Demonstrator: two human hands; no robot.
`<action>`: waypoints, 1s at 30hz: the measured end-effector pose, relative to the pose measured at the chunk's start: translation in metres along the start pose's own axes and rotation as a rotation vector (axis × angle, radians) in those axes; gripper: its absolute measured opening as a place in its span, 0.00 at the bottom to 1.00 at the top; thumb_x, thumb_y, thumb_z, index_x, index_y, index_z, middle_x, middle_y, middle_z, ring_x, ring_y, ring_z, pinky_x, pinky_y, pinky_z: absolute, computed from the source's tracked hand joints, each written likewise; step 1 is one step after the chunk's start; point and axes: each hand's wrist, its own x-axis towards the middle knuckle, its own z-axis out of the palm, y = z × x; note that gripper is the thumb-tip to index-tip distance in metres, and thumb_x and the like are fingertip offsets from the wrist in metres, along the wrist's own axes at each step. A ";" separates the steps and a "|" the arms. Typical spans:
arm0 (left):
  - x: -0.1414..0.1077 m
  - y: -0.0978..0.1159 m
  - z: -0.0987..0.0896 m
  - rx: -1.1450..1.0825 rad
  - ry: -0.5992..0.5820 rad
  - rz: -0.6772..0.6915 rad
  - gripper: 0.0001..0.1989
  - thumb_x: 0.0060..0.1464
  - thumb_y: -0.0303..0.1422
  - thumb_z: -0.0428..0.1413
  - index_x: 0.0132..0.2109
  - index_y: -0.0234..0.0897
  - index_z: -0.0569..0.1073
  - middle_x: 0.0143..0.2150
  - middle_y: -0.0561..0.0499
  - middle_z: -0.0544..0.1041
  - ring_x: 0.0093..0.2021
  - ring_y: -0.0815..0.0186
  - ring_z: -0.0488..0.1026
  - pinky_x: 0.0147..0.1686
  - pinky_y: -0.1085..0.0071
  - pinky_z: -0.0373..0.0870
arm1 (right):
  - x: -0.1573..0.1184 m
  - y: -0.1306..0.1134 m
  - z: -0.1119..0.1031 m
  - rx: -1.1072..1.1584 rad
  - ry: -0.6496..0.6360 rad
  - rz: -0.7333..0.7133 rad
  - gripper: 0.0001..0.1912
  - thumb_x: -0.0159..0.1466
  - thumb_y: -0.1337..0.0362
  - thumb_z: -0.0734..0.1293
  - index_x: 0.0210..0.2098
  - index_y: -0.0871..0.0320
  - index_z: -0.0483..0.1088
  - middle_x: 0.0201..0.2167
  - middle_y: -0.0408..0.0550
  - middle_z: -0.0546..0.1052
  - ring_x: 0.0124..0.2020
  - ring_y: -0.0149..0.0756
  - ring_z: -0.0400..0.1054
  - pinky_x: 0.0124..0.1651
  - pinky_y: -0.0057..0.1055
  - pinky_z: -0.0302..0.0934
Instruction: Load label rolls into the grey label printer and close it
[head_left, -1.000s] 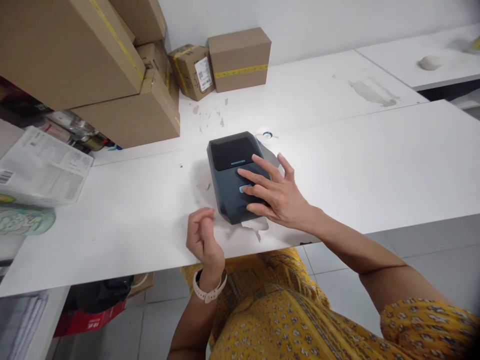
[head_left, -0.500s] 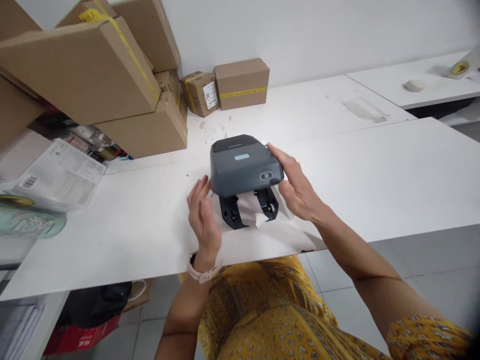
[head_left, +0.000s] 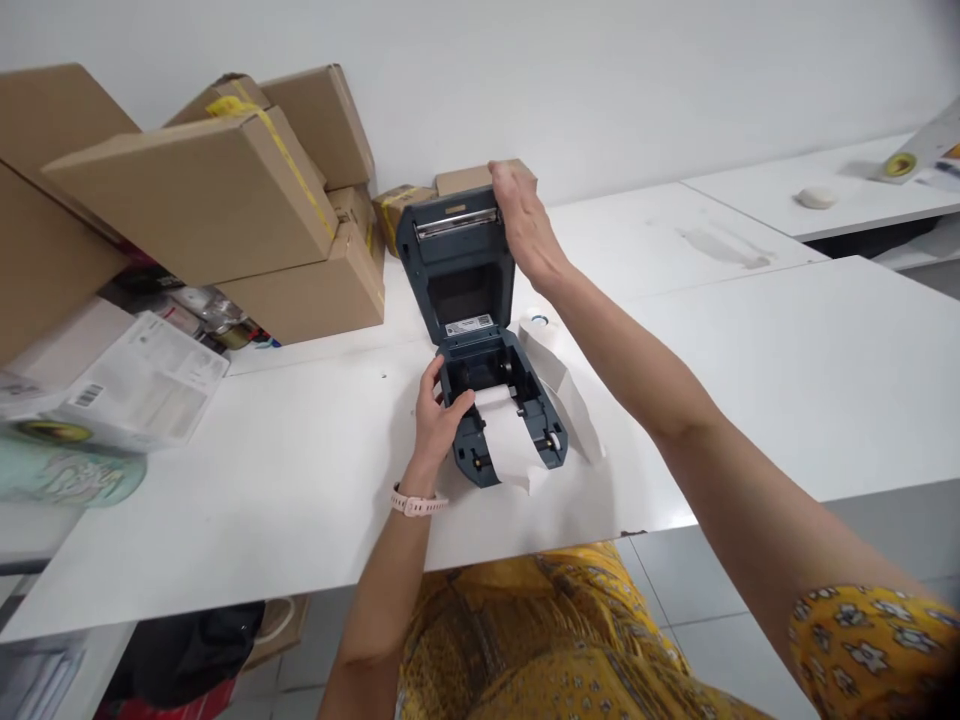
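Observation:
A dark blue-grey label printer [head_left: 540, 410] stands on the white table with its lid [head_left: 459, 262] raised nearly upright. My right hand [head_left: 521, 215] grips the lid by its upper right edge. Around the left wall of the printer base lies my left hand [head_left: 440, 415], thumb over the rim and fingers outside. White label paper [head_left: 510, 445] runs from inside the base out over its front edge, its end torn. To the right of the printer lie a paper strip [head_left: 574, 400] and a small white roll [head_left: 538, 322], partly behind my right forearm.
Cardboard boxes [head_left: 202, 200] are stacked at the back left. Behind the lid stand smaller boxes [head_left: 409, 200] near the wall. A white printed carton [head_left: 142, 385] and a green bottle-like thing [head_left: 82, 470] lie at the left. The table's front edge [head_left: 300, 592] is close to my body.
The lid has swung up and back with my right hand, baring the inside of the printer. My left hand has moved from beside the printer onto its left wall.

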 end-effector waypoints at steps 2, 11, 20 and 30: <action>0.000 0.001 -0.001 -0.012 -0.019 -0.009 0.38 0.54 0.36 0.66 0.70 0.47 0.64 0.73 0.43 0.66 0.70 0.51 0.66 0.66 0.54 0.68 | -0.013 -0.004 -0.002 -0.034 0.050 -0.022 0.40 0.71 0.32 0.51 0.72 0.50 0.55 0.72 0.52 0.65 0.71 0.48 0.62 0.72 0.48 0.60; 0.000 0.004 0.000 -0.009 -0.013 -0.008 0.37 0.53 0.32 0.65 0.69 0.48 0.65 0.72 0.45 0.67 0.72 0.50 0.63 0.70 0.51 0.63 | -0.131 -0.018 -0.023 -0.345 -0.633 -0.387 0.16 0.73 0.66 0.58 0.48 0.56 0.78 0.45 0.51 0.85 0.47 0.44 0.78 0.56 0.44 0.69; 0.000 0.005 -0.001 -0.029 -0.017 -0.035 0.38 0.53 0.30 0.64 0.69 0.46 0.64 0.71 0.45 0.68 0.73 0.50 0.63 0.68 0.53 0.66 | -0.107 -0.018 0.014 -0.578 -1.313 -0.397 0.15 0.70 0.67 0.61 0.48 0.61 0.78 0.37 0.55 0.84 0.43 0.46 0.77 0.63 0.47 0.57; 0.009 0.000 -0.010 -0.128 -0.129 0.018 0.53 0.53 0.36 0.67 0.77 0.49 0.46 0.77 0.40 0.58 0.74 0.50 0.63 0.71 0.54 0.63 | -0.092 -0.009 -0.018 -0.153 -1.307 -0.194 0.24 0.67 0.59 0.68 0.61 0.56 0.72 0.56 0.54 0.80 0.51 0.46 0.74 0.55 0.41 0.66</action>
